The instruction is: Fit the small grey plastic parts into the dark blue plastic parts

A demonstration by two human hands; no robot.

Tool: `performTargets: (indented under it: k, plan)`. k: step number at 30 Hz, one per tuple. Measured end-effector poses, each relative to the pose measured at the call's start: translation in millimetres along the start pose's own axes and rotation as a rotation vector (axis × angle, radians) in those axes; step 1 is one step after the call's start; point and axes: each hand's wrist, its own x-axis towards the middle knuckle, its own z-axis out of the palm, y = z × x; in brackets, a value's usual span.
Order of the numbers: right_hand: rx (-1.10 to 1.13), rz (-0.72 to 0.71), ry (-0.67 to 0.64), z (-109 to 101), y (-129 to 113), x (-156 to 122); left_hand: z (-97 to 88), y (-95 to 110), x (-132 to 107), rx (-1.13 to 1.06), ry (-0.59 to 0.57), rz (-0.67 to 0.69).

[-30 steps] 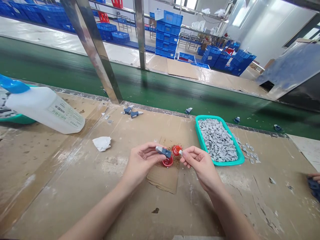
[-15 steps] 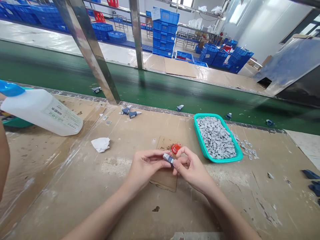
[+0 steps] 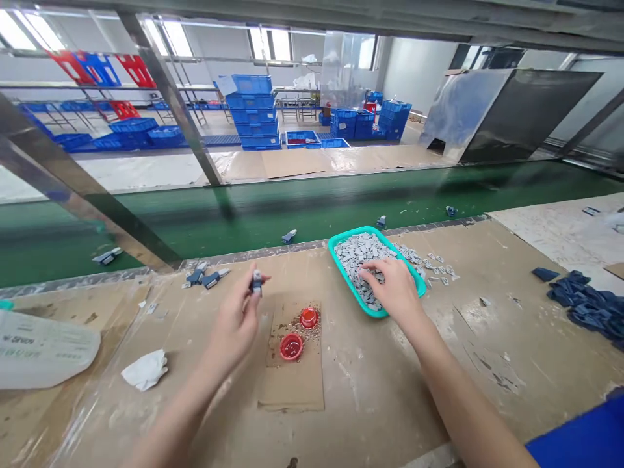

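Observation:
My left hand (image 3: 238, 318) is closed on a small dark blue and grey plastic part (image 3: 256, 282), held up over the left middle of the table. My right hand (image 3: 392, 286) is over the turquoise basket (image 3: 336, 255), which is filled with small grey plastic pieces (image 3: 358, 250). Its thumb and fingers are apart at the heap, and I make out no piece between them. Between my hands, two red caps, an upper one (image 3: 309, 318) and a lower one (image 3: 291, 348) with liquid in it, sit on a stained cardboard piece (image 3: 292, 390).
A green conveyor belt (image 3: 263, 214) crosses behind the table, with several blue-grey parts on it. Left are a white bottle (image 3: 49, 351), a crumpled tissue (image 3: 145, 370) and assembled parts (image 3: 212, 279). Dark blue pieces (image 3: 585, 302) lie piled at right. A metal post (image 3: 141, 234) stands at the belt.
My hands have separated. The left has carried the part up and left; the right has let go and moved to the basket. The view has swung right, and both red caps now show.

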Motion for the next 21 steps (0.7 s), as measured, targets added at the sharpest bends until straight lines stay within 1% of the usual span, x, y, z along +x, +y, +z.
performTargets:
  k: [1,2,3,5,6,7,9,11,14,15,16,18,21]
  plan:
    - [-0.056,0.003,0.025,2,7,5,-3.3,-10,22,0.099,0.026,0.003]
    - [-0.092,0.002,0.035,6,12,8,-5.8,-20,45,0.248,0.039,-0.009]
    - [-0.119,-0.002,0.043,9,14,10,-7.5,-30,68,0.421,0.013,-0.030]
    - [-0.172,-0.014,0.061,17,12,11,-8.3,-46,111,0.532,-0.021,-0.054]
    - [-0.194,-0.021,0.067,19,9,10,-7.5,-53,129,0.578,-0.041,-0.060]
    - [-0.213,-0.029,0.070,21,7,9,-5.8,-57,143,0.606,-0.055,-0.067]
    - [-0.242,-0.046,0.060,22,3,6,-0.3,-62,162,0.666,-0.064,-0.088]
    - [-0.260,-0.063,0.034,20,2,5,7.8,-63,170,0.716,-0.026,-0.109]
    - [-0.232,-0.056,0.017,15,4,4,21.7,-59,170,0.757,0.079,-0.099]
    - [-0.198,-0.054,0.023,14,4,5,25.9,-57,169,0.760,0.093,-0.085]
    - [-0.157,-0.055,0.033,12,5,5,29.5,-57,168,0.758,0.086,-0.072]
    - [-0.070,-0.071,0.039,10,4,4,34.3,-56,167,0.744,0.035,-0.059]
    - [0.088,-0.119,-0.017,7,-3,-2,34.0,-56,165,0.699,-0.011,-0.080]
